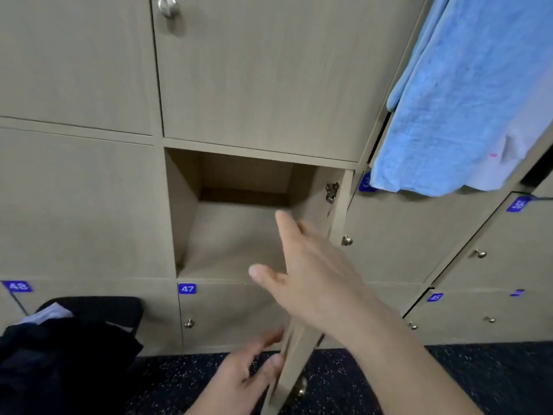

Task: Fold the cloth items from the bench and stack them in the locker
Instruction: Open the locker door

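Note:
The open locker (233, 235) in the middle of the wall has nothing in it. Its door (299, 348) swings out toward me and shows edge-on. My right hand (311, 274) reaches in front of the opening with fingers straight and spread, holding nothing. My left hand (248, 372) is low, with relaxed fingers touching the door's lower edge. A pile of dark cloth (68, 348) with a white piece (51, 314) on top lies at the lower left. A light blue cloth (466, 100) hangs over another open door at the upper right.
Closed wooden lockers with small metal knobs (189, 323) and blue number tags such as 47 (187, 288) surround the opening. Dark speckled floor (493, 381) runs along the bottom. A hinge (331, 191) sits on the locker's right inner wall.

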`<action>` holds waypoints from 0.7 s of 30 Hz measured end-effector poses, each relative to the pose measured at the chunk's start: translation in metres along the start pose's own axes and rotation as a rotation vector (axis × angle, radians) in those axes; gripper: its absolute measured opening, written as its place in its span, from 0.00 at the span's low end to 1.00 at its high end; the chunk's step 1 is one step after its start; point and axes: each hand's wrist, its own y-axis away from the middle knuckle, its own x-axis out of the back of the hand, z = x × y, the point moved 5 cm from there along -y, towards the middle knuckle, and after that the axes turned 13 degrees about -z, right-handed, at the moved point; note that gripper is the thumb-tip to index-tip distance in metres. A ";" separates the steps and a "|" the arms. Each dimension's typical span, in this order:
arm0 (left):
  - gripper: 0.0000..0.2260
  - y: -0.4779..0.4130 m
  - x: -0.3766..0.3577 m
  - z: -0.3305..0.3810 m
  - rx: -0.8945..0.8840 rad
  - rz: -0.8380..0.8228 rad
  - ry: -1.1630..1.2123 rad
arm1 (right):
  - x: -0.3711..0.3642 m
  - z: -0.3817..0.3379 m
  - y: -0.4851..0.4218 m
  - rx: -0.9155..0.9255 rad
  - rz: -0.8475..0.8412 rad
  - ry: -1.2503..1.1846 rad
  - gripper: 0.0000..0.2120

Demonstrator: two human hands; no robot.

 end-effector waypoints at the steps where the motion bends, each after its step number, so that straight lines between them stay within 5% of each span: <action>1: 0.23 -0.005 -0.008 -0.001 -0.014 -0.002 -0.014 | 0.000 0.006 0.007 -0.014 0.008 0.024 0.35; 6: 0.33 -0.032 -0.050 0.007 -0.073 0.085 -0.121 | -0.016 0.034 0.054 -0.066 0.187 0.211 0.38; 14: 0.30 -0.104 -0.133 0.024 -0.102 0.074 -0.215 | -0.038 0.162 0.114 -0.185 0.467 0.161 0.31; 21: 0.27 -0.147 -0.164 0.019 -0.117 0.091 -0.329 | -0.065 0.196 0.118 0.058 0.631 0.215 0.24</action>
